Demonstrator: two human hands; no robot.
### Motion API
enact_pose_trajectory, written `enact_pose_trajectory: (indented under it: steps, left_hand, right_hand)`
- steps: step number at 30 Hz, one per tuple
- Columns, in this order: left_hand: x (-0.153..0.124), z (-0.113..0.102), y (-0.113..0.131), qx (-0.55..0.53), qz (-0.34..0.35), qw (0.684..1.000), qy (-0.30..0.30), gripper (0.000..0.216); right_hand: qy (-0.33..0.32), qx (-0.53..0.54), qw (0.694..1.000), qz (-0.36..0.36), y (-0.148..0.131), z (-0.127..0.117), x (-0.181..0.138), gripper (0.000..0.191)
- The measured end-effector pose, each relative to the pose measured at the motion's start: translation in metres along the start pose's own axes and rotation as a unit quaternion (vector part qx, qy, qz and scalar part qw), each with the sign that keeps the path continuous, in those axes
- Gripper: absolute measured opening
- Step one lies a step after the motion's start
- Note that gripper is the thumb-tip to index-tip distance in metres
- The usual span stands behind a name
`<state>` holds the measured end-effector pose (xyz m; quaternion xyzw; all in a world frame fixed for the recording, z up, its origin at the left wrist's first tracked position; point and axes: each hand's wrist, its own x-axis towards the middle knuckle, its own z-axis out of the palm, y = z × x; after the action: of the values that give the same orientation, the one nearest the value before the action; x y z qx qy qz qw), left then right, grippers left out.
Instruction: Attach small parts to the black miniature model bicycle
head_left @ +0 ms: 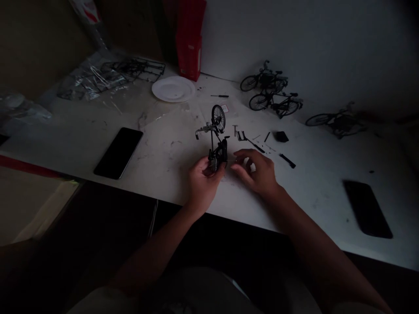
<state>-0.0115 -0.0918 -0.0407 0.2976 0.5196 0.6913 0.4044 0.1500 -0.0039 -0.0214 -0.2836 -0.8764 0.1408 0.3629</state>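
My left hand (205,179) is closed around the rear end of a small black model bicycle (218,141), holding it just over the white table. Its front wheel points away from me, with the silvery handlebar to the left. My right hand (257,170) is close by on the right, thumb and forefinger curled toward each other. A thin, pale wire-like piece (231,161) runs between these fingertips and the bicycle's rear. In the dim light I cannot make out where it meets the bicycle. Loose black parts (254,143) lie beyond my right hand, with a black strip (287,161) to their right.
A phone (118,152) lies left, a dark phone-like slab (367,208) right. Behind are a white plate (159,90), a red box (190,56), a screwdriver (220,96) and plastic bags with black part frames (144,69). More model bicycles (276,104) stand by the wall.
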Motion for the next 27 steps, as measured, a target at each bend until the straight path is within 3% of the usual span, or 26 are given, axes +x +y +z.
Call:
enact_pose_trajectory:
  steps: [2, 5, 8, 13, 17, 24, 27]
  left_hand:
    - [0.0007, -0.0003, -0.0003, -0.007, -0.004, 1.000, 0.005, 0.025]
    - [-0.0005, 0.0002, -0.0011, -0.006, -0.006, 1.000, 0.010, 0.027]
    - [-0.0036, 0.0005, -0.0031, 0.014, -0.001, 1.000, 0.009, 0.028]
    - [-0.0084, -0.0008, -0.0087, 0.057, 0.014, 0.998, 0.000, 0.029]
    - [-0.0076, -0.0008, -0.0080, 0.063, 0.015, 0.998, 0.001, 0.028]
    - [-0.0023, 0.0003, -0.0016, 0.034, 0.003, 0.999, 0.012, 0.030]
    - [-0.0028, 0.0001, -0.0016, 0.035, -0.001, 0.999, 0.009, 0.031]
  right_hand:
    - [0.005, -0.024, 0.999, -0.027, -0.0004, -0.0003, 0.0017, 0.020]
    - [0.014, -0.065, 0.995, -0.078, -0.0008, 0.0015, 0.0031, 0.019]
    - [0.027, -0.091, 0.992, -0.085, -0.0012, 0.0048, 0.0028, 0.031]
    - [0.028, -0.120, 0.992, -0.029, 0.0018, 0.0093, 0.0008, 0.060]
    - [0.004, -0.056, 0.998, -0.001, 0.0038, 0.0061, -0.0003, 0.068]
    - [0.016, 0.014, 0.999, 0.027, -0.0031, -0.0005, 0.0009, 0.023]
    - [0.030, 0.003, 1.000, 0.003, -0.0028, 0.0002, 0.0009, 0.018]
